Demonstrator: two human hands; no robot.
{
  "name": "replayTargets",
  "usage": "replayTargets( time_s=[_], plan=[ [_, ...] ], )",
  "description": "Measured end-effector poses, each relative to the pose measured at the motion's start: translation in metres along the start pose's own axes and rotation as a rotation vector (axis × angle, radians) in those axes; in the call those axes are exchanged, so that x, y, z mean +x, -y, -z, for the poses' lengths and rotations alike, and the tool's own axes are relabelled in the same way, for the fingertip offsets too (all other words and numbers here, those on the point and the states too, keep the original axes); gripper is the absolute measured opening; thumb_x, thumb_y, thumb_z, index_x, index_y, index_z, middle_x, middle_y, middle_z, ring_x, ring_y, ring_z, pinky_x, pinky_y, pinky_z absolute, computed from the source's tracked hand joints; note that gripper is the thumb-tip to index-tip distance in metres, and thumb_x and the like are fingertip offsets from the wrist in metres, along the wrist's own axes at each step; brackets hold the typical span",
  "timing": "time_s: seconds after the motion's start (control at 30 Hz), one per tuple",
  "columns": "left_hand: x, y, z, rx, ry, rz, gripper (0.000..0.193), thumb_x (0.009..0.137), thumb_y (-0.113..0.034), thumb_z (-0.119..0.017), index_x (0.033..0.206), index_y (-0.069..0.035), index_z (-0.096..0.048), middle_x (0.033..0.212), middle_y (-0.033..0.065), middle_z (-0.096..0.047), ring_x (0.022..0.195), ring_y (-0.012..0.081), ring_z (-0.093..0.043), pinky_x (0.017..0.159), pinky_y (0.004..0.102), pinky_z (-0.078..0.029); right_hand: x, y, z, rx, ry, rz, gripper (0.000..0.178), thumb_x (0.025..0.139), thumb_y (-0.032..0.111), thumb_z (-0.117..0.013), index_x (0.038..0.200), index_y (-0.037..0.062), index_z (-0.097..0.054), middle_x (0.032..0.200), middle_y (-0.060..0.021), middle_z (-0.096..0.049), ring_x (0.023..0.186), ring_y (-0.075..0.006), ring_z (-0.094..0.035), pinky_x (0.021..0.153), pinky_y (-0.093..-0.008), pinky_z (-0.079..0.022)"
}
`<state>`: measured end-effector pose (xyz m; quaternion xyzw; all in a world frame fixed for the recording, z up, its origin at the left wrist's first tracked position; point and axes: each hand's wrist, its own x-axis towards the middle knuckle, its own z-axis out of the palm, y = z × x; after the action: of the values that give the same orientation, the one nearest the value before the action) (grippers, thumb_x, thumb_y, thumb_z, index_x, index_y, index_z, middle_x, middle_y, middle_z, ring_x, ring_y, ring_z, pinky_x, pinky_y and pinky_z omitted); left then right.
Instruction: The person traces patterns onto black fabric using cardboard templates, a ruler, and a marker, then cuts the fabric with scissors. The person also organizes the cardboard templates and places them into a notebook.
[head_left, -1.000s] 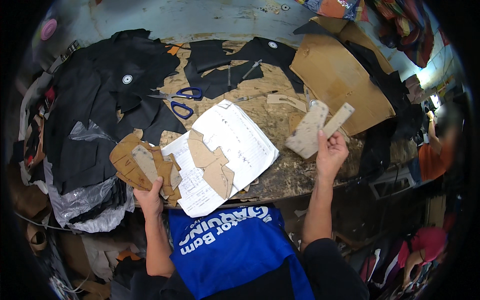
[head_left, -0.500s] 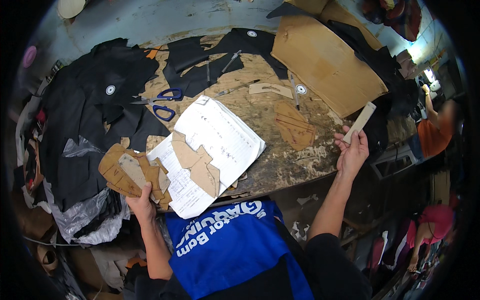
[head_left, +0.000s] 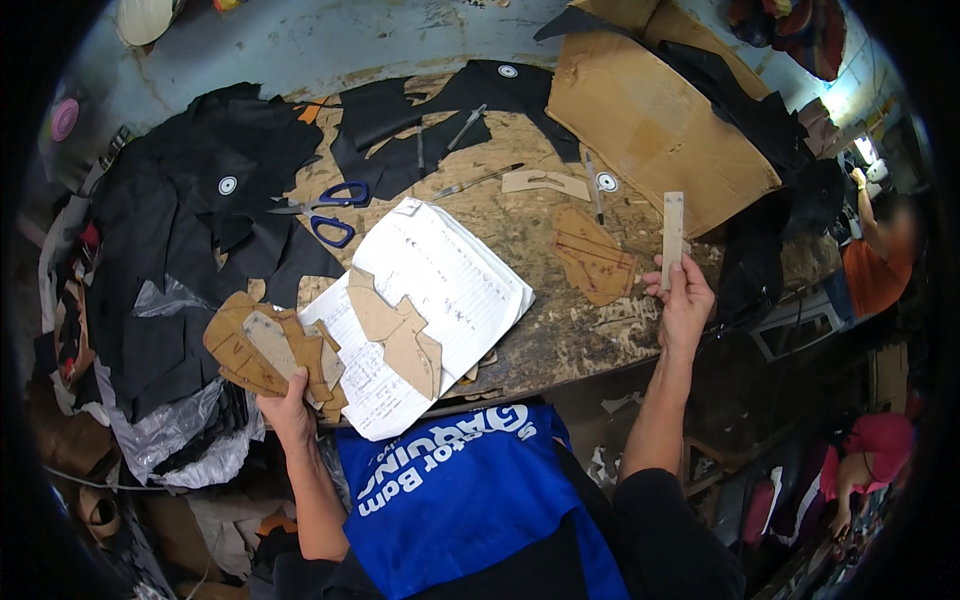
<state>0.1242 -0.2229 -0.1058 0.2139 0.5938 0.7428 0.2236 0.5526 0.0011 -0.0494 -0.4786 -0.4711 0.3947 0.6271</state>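
My left hand (head_left: 287, 403) grips a small stack of brown and tan cardboard pattern pieces (head_left: 245, 350), thumb on top, at the table's near left. Between the thumb and fingers of my right hand (head_left: 687, 303) stands a narrow pale cardboard strip (head_left: 673, 235). An open notebook (head_left: 440, 265) with handwriting lies between the hands. Tan cut-out patterns (head_left: 410, 345) rest across its pages. Left of my right hand, a brown pattern piece (head_left: 592, 258) with dark lines lies flat on the wood, and a slightly bent pale piece (head_left: 545, 182) lies beyond it.
Blue-handled scissors (head_left: 333, 212) lie beside black material (head_left: 165, 230) spread over the left side. Several pens (head_left: 465, 128) are scattered toward the back. A large cardboard box (head_left: 655, 125) stands at the back right. Two people, one in an orange shirt (head_left: 877, 270), are farther right.
My right hand has moved left, and its strip has turned from slanted to nearly upright. My left hand keeps its hold on the pattern pieces.
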Motion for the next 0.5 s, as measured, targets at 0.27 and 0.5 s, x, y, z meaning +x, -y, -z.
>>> replayTargets(
  time_s=[0.27,0.5],
  plan=[
    [-0.0015,-0.004,-0.0033,0.053,-0.027,0.003,0.044,0.076,0.007,-0.065,0.118,0.007,-0.049,0.113,0.0129,-0.059,0.096,0.0215,-0.06,0.088,0.0317,-0.047,0.0012,-0.0013,-0.0002,-0.175,0.006,0.112,0.028,0.097,0.01,-0.049,0.117,-0.0074,-0.057,0.09,-0.0083,-0.066,0.064,-0.0078,-0.059,0.056,-0.0208,-0.045],
    [-0.0004,-0.0022,-0.0018,0.02,-0.017,0.009,0.043,0.076,0.007,-0.065,0.117,0.007,-0.05,0.112,0.0131,-0.059,0.096,0.0217,-0.06,0.088,0.0319,-0.047,-0.0003,0.0055,-0.0037,-0.31,0.027,0.159,0.028,0.096,0.009,-0.05,0.118,-0.0065,-0.058,0.085,-0.007,-0.066,0.064,-0.0058,-0.055,0.058,-0.0206,-0.044]
  ],
)
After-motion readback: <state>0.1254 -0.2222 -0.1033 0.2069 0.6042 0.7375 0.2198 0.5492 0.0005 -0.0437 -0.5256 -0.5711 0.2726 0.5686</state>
